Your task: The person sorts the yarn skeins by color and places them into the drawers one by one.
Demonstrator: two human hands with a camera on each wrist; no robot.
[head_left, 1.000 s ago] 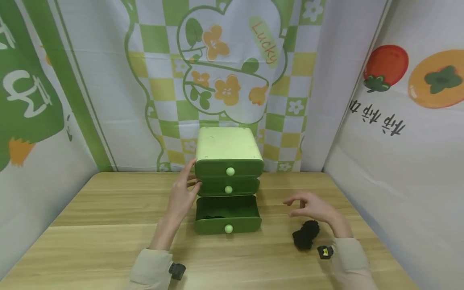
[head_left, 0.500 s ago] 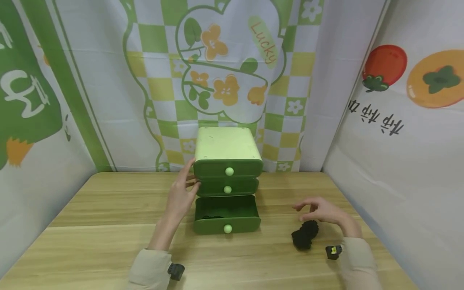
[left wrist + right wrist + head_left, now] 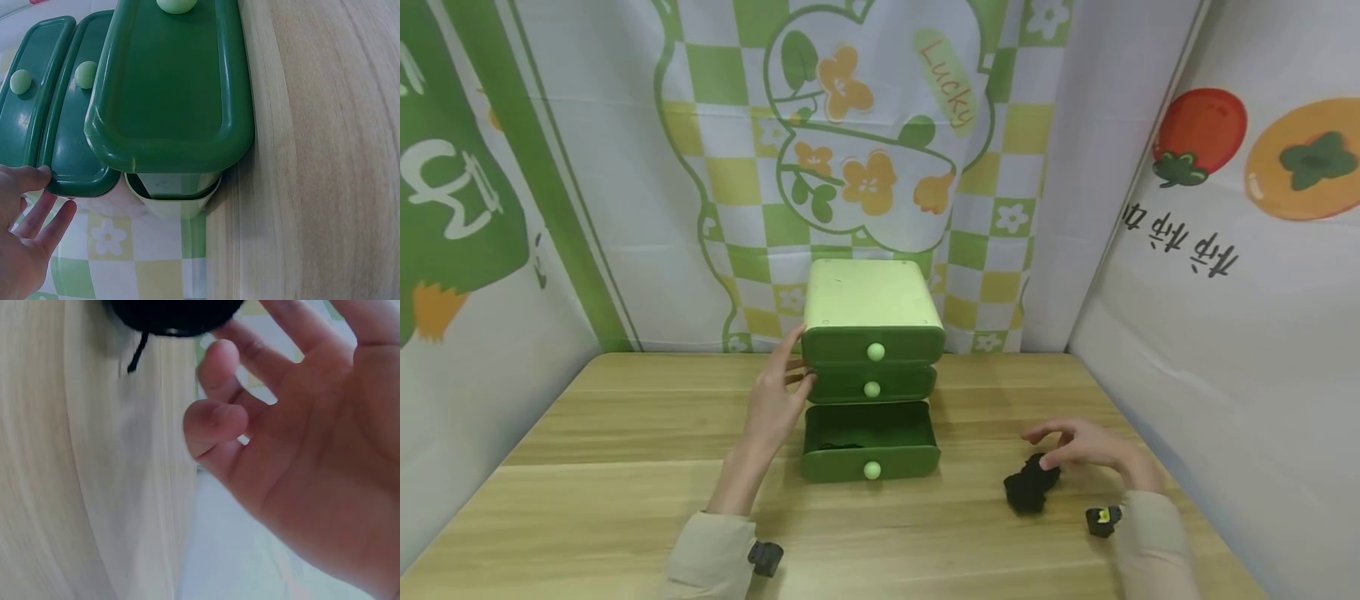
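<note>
A small light-green drawer cabinet (image 3: 872, 293) with dark-green fronts stands on the table. Its bottom drawer (image 3: 871, 465) is pulled out, with something black inside at the left. My left hand (image 3: 773, 400) touches the cabinet's left side, thumb at the edge of the middle drawer (image 3: 80, 144) and the other fingers spread along the side. To the right lies a black, soft-looking bundle (image 3: 1026, 490); the right wrist view shows a short cord hanging from it. My right hand (image 3: 1086, 446) is over its far right end with loosely bent fingers, thumb overlapping it.
The wooden table (image 3: 625, 467) ends at a patterned curtain (image 3: 722, 208) behind the cabinet. White printed cloth (image 3: 1217, 350) walls the right side and more cloth hangs at the left. The top drawer (image 3: 838, 346) is pushed in.
My right hand has moved rightward and slightly nearer to me, down to the black bundle, its thumb now over it. The left hand has stayed at the cabinet.
</note>
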